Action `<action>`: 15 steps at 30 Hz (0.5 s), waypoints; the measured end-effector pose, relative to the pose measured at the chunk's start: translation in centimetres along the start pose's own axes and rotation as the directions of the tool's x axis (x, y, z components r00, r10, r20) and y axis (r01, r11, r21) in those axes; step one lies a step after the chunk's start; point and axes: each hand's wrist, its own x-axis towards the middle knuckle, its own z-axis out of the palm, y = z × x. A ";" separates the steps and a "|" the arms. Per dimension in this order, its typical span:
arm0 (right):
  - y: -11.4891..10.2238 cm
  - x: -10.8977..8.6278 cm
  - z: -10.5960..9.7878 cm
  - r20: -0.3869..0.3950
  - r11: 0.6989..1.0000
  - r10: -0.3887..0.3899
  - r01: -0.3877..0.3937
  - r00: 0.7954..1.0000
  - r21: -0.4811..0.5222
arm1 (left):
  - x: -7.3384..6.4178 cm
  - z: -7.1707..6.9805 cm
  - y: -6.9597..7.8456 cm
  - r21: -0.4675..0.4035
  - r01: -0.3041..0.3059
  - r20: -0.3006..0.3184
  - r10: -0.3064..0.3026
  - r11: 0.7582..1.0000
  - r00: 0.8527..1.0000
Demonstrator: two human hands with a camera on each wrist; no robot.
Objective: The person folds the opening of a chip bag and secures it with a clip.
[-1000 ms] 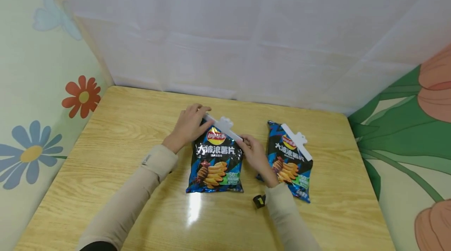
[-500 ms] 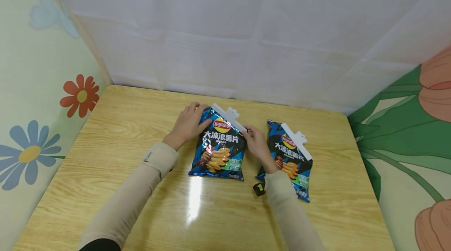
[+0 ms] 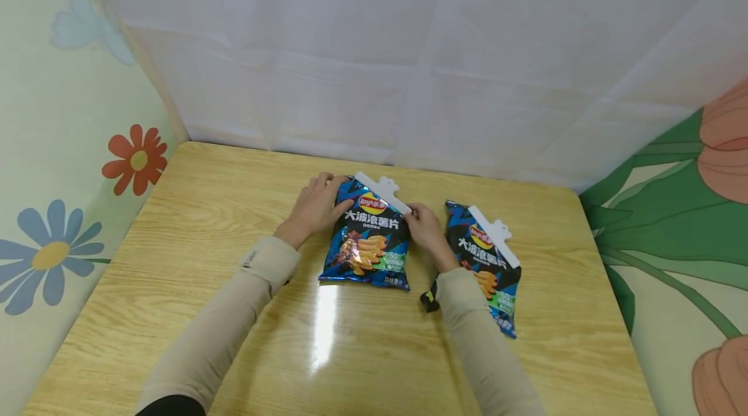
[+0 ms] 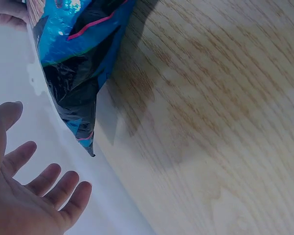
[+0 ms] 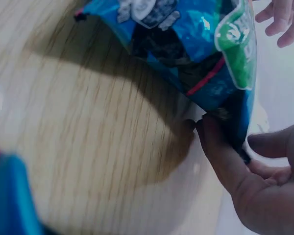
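In the head view a black and blue bag of potato chips [image 3: 365, 244] has a white clip [image 3: 386, 192] along its slanted top edge. My right hand [image 3: 426, 229] pinches the bag's upper right corner by the clip's end. In the right wrist view, thumb and fingers [image 5: 220, 147] close on that corner. My left hand [image 3: 315, 203] is beside the upper left corner. Its fingers [image 4: 63, 188] are spread and relaxed, apart from the bag in the left wrist view. A matching chip bag [image 3: 476, 244] with its own white clip [image 3: 497, 234] lies to the right, partly hidden by my right forearm.
The wooden table [image 3: 234, 182] meets a white cloth backdrop [image 3: 350, 65] at the back. Flower-painted panels [image 3: 52, 143] stand at the sides. A small black device [image 3: 429, 300] with a yellow mark is at my right cuff.
The clipped bag in front of my hands has moved back and slightly right, with the right hand moving along. My left hand has come off the clip's end. The other bag stays put.
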 end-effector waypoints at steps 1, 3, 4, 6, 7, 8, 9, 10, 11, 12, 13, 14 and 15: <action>0.0 0.1 0.0 0.007 1.000 -0.001 0.001 1.000 -0.010 | 0.0 0.0 0.0 0.000 -0.001 0.001 0.001 1.000 1.000; -0.1 0.1 -0.1 0.029 1.000 -0.003 0.003 1.000 -0.023 | 0.0 0.0 0.1 0.000 -0.001 0.001 0.001 1.000 1.000; -0.1 0.1 -0.2 0.045 0.999 -0.003 0.004 0.999 -0.032 | 0.1 0.0 0.1 0.001 0.000 0.000 0.000 1.000 1.000; -0.3 0.0 -0.4 0.081 0.999 0.003 0.001 0.997 -0.054 | 0.1 0.0 0.1 0.004 0.000 -0.003 0.000 1.000 1.000; -0.4 0.0 -0.6 0.102 0.998 0.013 -0.007 0.995 -0.058 | 0.1 0.0 0.1 0.005 -0.001 -0.005 0.001 1.000 1.000; -0.6 -0.1 -0.8 0.125 0.998 0.024 -0.016 0.992 -0.065 | 0.1 0.0 0.1 0.005 -0.004 -0.007 0.004 1.000 1.000; -0.8 -0.1 -0.9 0.146 0.997 0.033 -0.023 0.989 -0.072 | 0.1 0.0 0.1 0.008 -0.008 -0.010 0.008 1.000 1.000; -0.9 -0.1 -1.1 0.162 0.996 0.045 -0.033 0.986 -0.079 | 0.1 -0.1 0.1 0.009 -0.011 -0.011 0.011 1.000 1.000; -1.0 -0.2 -1.3 0.173 0.996 0.054 -0.040 0.983 -0.083 | 0.2 -0.1 0.1 0.008 -0.015 -0.013 0.015 1.000 1.000; -1.2 -0.1 -1.5 0.181 0.995 0.058 -0.042 0.982 -0.087 | 0.2 -0.1 0.1 0.008 -0.020 -0.015 0.020 1.000 1.000; -1.3 -0.1 -1.7 0.183 0.995 0.058 -0.041 0.981 -0.093 | 0.2 -0.1 0.1 0.008 -0.025 -0.018 0.026 1.000 1.000; -1.4 -0.1 -1.8 0.182 0.994 0.053 -0.035 0.982 -0.101 | 0.3 -0.1 0.2 0.009 -0.030 -0.019 0.030 1.000 0.999; -1.5 0.0 -2.0 0.175 0.994 0.046 -0.027 0.984 -0.109 | 0.3 -0.1 0.2 0.012 -0.034 -0.020 0.034 0.999 0.999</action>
